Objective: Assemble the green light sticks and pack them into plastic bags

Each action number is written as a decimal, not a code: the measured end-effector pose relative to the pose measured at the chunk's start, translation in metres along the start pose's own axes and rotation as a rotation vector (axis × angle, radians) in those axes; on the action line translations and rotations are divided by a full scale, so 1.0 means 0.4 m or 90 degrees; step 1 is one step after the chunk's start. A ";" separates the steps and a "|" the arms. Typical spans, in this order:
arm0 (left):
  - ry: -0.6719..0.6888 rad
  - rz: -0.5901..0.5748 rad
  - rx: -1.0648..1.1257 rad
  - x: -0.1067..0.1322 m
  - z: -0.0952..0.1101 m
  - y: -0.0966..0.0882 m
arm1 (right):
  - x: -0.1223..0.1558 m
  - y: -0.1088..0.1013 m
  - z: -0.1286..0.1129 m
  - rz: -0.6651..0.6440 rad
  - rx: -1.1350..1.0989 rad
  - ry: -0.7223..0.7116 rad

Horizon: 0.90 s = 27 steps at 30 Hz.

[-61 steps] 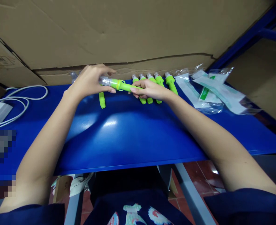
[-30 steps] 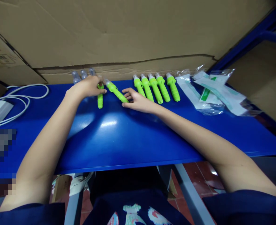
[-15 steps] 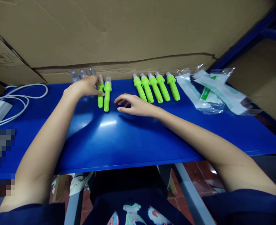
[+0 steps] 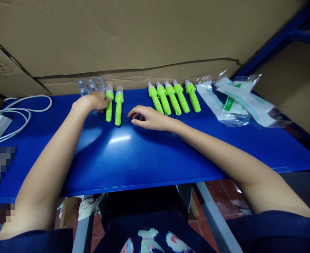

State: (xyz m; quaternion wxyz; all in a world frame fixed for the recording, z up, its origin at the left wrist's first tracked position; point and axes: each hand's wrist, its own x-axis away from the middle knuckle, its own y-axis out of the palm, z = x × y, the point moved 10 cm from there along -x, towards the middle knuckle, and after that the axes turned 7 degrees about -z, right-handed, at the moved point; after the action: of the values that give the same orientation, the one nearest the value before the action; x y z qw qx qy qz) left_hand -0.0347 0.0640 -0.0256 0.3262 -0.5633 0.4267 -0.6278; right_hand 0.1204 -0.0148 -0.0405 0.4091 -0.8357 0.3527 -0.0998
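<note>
Compared with a second ago, when it lay slanted with its near end at your right hand (image 4: pixel 149 118), the plain-handled green stick (image 4: pixel 118 110) now lies straightened on the blue table (image 4: pixel 144 158), just beside the ribbed green stick (image 4: pixel 109 109). Your right hand is now apart from it, fingers loosely curved and holding nothing. Your left hand (image 4: pixel 97 101) has drawn back to the ribbed stick's left side, fingers curled under; you can't tell whether it grips anything.

The green label (image 4: pixel 228 104) among the clear packets (image 4: pixel 212 100) bears pale lettering too small to read, as is the print on the carton (image 4: pixel 2 66).

Both sticks point their clear caps at the cardboard (image 4: pixel 144 35), handles towards you. Their long axes run front to back, the plain one's near end leaning slightly left.
</note>
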 end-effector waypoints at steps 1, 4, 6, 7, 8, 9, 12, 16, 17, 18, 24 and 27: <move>-0.007 0.001 -0.010 -0.003 0.000 0.003 | 0.000 -0.001 0.001 0.001 0.001 0.000; -0.019 -0.001 -0.034 -0.009 0.004 0.008 | 0.000 -0.003 0.001 0.004 0.006 -0.005; -0.022 0.008 -0.053 -0.006 0.010 0.001 | 0.000 -0.005 0.003 0.009 0.007 -0.008; -0.027 0.014 -0.067 -0.002 0.012 -0.006 | 0.000 -0.007 0.005 0.012 0.006 -0.008; -0.034 0.010 -0.075 0.003 0.013 -0.009 | 0.000 -0.009 0.008 0.015 0.004 -0.008; -0.040 0.001 -0.070 0.009 0.012 -0.011 | -0.001 -0.011 0.012 0.017 -0.001 -0.007; -0.024 -0.005 -0.021 0.034 0.023 -0.019 | -0.008 -0.032 0.039 0.052 -0.059 0.028; -0.016 0.107 -0.084 0.085 0.056 -0.063 | -0.002 -0.093 0.134 0.200 -0.293 0.173; -0.005 0.122 -0.092 0.097 0.070 -0.067 | 0.004 -0.105 0.159 0.239 -0.362 0.206; 0.017 0.130 -0.092 0.105 0.089 -0.068 | 0.011 -0.114 0.181 0.273 -0.425 0.229; 0.195 0.176 -0.087 0.114 0.186 -0.069 | 0.029 -0.154 0.214 0.303 -0.553 0.212; 0.277 0.194 -0.087 0.109 0.211 -0.064 | 0.030 -0.160 0.182 0.243 -0.480 0.198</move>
State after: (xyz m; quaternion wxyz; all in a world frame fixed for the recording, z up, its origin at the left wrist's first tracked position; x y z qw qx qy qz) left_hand 0.0435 0.0219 0.0164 0.2790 -0.3651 0.6082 -0.6473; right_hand 0.1946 0.0484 -0.0405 0.0289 -0.8213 0.5696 -0.0114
